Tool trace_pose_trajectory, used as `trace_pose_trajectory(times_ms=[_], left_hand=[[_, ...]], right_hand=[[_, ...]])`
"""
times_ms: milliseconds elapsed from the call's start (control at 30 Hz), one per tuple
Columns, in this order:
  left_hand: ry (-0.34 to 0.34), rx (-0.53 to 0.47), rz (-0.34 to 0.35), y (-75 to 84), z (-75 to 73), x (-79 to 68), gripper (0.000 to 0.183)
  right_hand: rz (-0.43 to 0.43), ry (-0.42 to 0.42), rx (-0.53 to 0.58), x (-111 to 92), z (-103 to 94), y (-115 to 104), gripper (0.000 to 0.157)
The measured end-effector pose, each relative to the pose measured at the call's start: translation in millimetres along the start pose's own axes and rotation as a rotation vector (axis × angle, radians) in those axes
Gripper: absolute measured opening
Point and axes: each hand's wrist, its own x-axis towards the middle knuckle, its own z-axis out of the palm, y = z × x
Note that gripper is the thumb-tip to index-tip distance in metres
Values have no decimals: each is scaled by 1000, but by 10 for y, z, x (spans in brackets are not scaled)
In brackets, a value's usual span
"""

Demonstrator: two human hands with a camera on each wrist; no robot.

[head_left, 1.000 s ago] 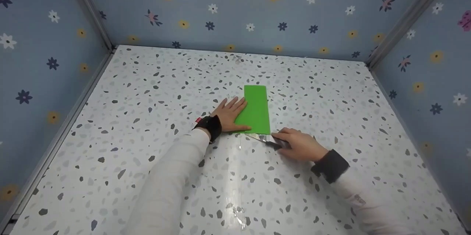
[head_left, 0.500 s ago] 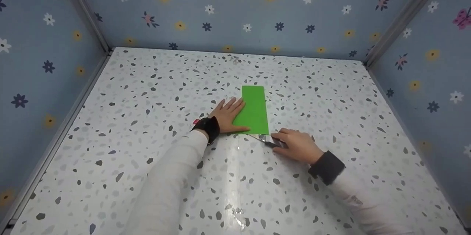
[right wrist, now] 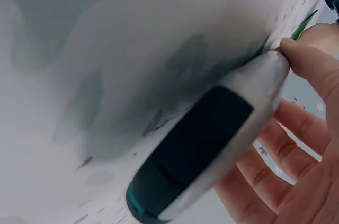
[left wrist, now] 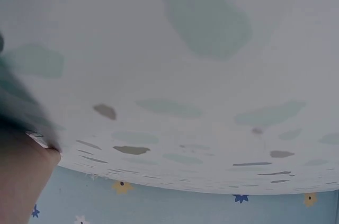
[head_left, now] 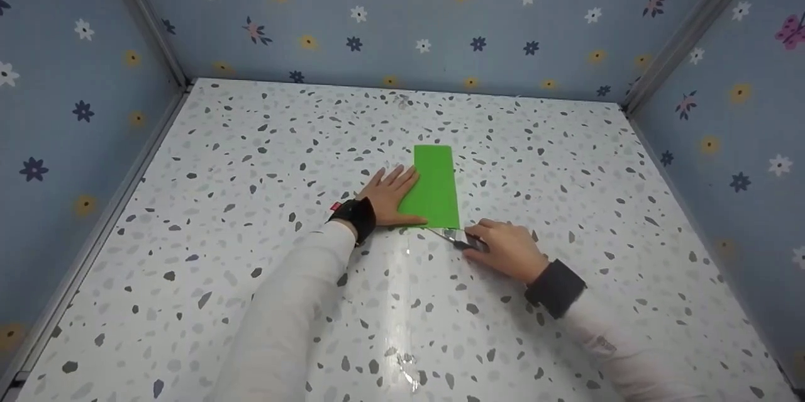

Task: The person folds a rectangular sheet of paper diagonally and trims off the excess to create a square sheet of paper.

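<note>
A narrow green sheet of paper (head_left: 433, 188) lies on the speckled table. My left hand (head_left: 385, 199) rests on its left side, fingers spread and thumb along the near edge. At the near right corner of the sheet, my right hand (head_left: 506, 248) grips a knife (head_left: 464, 245). Its thin blade points left along the paper's near edge; whether it touches the paper I cannot tell. The right wrist view shows the knife's thick pale handle with a dark panel (right wrist: 196, 139), the thumb (right wrist: 299, 54) against its far end. Only a bit of left hand (left wrist: 26, 176) shows in the left wrist view.
Blue flowered panels (head_left: 402, 24) stand behind and on both sides of the white speckled table (head_left: 283, 138). A shiny strip, perhaps clear tape or glare (head_left: 399, 307), runs down the table towards the front edge.
The knife and right hand have shifted slightly left along the near edge of the paper. The left hand and the paper keep their place, while the head view has shifted a little.
</note>
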Motion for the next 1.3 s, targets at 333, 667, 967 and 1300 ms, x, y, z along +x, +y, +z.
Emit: trace_pose_trajectory(times_ms=[333,667,967,1300], left_hand=[[7,17,0,3,0,23,102],[-14,11,-11,-129,177,180,108],[10,10,4,-36,39,55,104],[0,-14,-1,-93,117,81,108]], right_hand=[[17,3,-39,-37,0,-16,43],[69,-4,-10,-134,-7,-2,39],[112,-5,14,-227,-13,-4,38],[147,-15,53,-270,9,-44,35]])
